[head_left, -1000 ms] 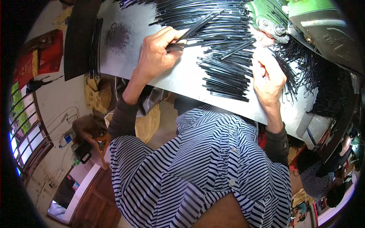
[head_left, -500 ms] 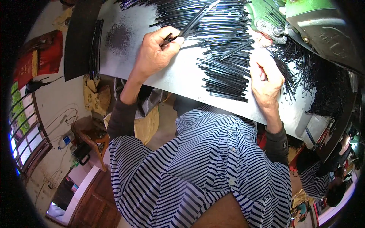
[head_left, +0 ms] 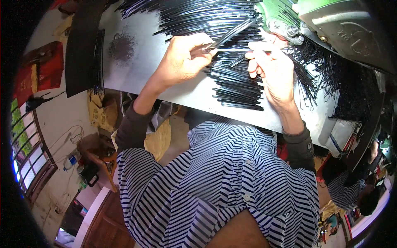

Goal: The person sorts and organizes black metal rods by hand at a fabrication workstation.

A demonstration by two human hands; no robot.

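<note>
My left hand is closed around a few thin black strips, which slant up and to the right above the pile. My right hand is pinched, thumb against forefinger, on a thin black strip that shines pale under the light and runs across to my left fingertips. Beneath and beyond both hands lies a large pile of black strips, laid roughly side by side. A smaller stack reaches toward the table's near edge. Behind my right hand another strip is partly hidden.
A green machine with a bolted metal clamp stands at the far right. Tangled black offcuts lie beside it. More strips hang over the pale table's left side by a black sheet. A white box sits at the right corner.
My right hand has moved left and up, and its fingers now meet near my left hand. My left hand has shifted slightly right, and the strips in it tilt lower.
</note>
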